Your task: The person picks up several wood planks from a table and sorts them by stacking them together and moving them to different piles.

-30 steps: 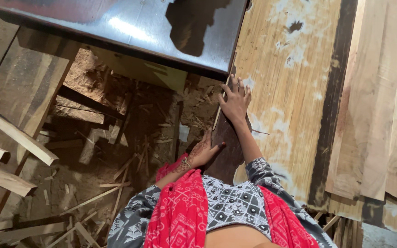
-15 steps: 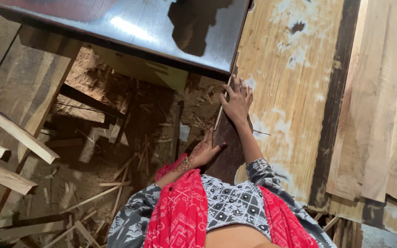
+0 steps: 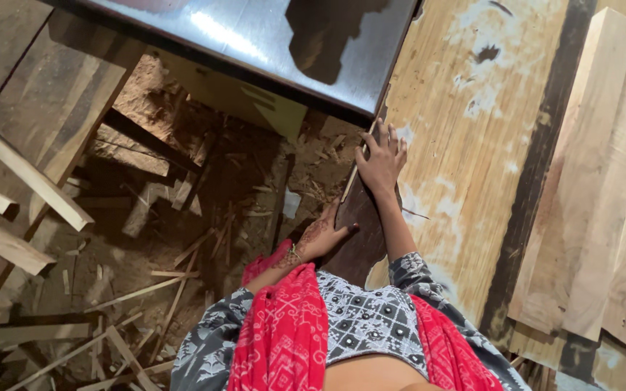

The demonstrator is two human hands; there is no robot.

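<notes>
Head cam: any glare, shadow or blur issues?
Head view: bright glare streak on the metal table top, a dark shadow across it; the floor scraps are dim; the right hand and plywood sheet are evenly lit and sharp.

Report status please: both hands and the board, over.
Right hand flat on plywood board edge, open. Left hand against its dark side. Wood scraps litter the floor.
</notes>
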